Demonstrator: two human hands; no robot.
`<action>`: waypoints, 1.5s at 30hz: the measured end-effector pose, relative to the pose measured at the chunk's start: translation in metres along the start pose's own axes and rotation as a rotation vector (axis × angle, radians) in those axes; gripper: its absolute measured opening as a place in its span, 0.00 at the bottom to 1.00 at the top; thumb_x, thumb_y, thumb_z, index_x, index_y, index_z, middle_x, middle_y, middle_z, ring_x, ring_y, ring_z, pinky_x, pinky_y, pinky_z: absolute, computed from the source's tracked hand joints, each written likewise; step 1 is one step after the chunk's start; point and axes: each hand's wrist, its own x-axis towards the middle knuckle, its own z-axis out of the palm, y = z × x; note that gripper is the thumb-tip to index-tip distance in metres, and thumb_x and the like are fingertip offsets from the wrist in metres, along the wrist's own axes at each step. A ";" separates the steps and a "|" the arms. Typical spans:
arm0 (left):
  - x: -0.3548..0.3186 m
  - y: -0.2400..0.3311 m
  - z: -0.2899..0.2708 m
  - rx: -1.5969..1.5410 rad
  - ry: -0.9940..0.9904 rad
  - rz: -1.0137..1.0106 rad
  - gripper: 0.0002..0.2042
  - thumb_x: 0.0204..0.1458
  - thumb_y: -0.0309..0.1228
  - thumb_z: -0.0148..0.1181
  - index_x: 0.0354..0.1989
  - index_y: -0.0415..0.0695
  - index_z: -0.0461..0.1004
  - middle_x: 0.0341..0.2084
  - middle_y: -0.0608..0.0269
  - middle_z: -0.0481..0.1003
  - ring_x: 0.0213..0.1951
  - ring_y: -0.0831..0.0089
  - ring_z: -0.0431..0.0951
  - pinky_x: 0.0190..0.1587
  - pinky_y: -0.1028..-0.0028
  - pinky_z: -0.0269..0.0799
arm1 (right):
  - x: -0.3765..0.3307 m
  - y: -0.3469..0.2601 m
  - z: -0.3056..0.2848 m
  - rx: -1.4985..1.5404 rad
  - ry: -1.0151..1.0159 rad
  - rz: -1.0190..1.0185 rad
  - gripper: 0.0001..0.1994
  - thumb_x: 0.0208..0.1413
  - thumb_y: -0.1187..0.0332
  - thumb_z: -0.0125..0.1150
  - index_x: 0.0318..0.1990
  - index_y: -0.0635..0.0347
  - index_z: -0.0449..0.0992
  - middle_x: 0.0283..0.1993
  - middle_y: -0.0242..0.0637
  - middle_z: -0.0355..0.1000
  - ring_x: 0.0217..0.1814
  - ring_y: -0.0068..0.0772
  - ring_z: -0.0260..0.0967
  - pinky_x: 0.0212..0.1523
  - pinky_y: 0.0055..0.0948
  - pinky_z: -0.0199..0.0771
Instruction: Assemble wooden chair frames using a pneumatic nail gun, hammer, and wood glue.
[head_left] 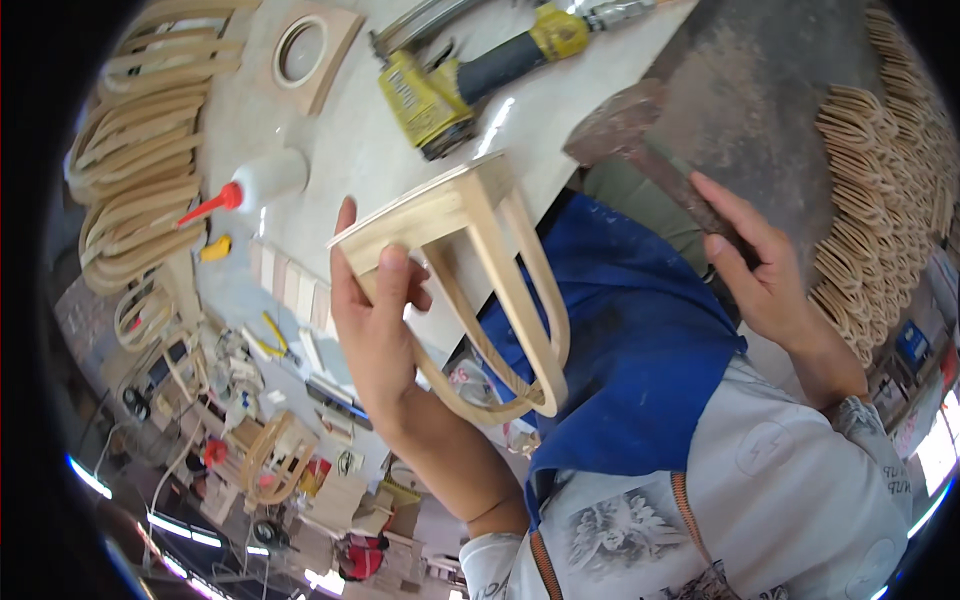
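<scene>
My left hand (375, 315) grips a pale wooden frame (470, 215) by its flat squared end, thumb on the near face. Curved bentwood loops run down from that end toward my blue apron (640, 340). In my right hand (760, 275) is a hammer (615, 125), its brown, worn head out over the table edge and its dark handle inside my closed fingers. The hammer and the frame are apart. A yellow and black nail gun (480, 80) lies on the table beyond the frame.
On the pale table (350, 160) lie a white glue bottle (270, 180) with a red nozzle and a square wooden piece (310, 50) with a round hole. Bent wooden loops (140, 160) line the left side. More loops (870, 200) are stacked at right. Yellow-handled pliers (275, 340) lie farther left.
</scene>
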 end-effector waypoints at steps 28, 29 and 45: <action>-0.070 0.008 -0.024 -0.476 0.439 0.559 0.23 0.74 0.40 0.60 0.69 0.38 0.74 0.44 0.55 0.85 0.29 0.80 0.79 0.30 0.84 0.75 | -0.041 0.010 -0.008 -0.018 0.055 -0.030 0.28 0.66 0.78 0.57 0.75 0.62 0.71 0.69 0.43 0.79 0.51 0.31 0.77 0.56 0.24 0.73; -0.070 0.001 -0.029 -0.567 0.417 0.539 0.23 0.74 0.42 0.59 0.68 0.38 0.75 0.44 0.55 0.86 0.27 0.80 0.78 0.28 0.85 0.73 | -0.043 0.010 -0.008 -0.013 0.051 -0.013 0.28 0.66 0.78 0.57 0.75 0.62 0.72 0.68 0.42 0.79 0.51 0.32 0.77 0.55 0.24 0.73; -0.093 0.012 -0.020 -1.070 0.425 0.382 0.25 0.74 0.53 0.56 0.62 0.42 0.78 0.42 0.58 0.86 0.20 0.82 0.74 0.19 0.86 0.68 | -0.048 0.011 -0.009 -0.025 0.093 -0.066 0.28 0.66 0.78 0.57 0.74 0.62 0.72 0.66 0.43 0.80 0.47 0.31 0.77 0.53 0.25 0.73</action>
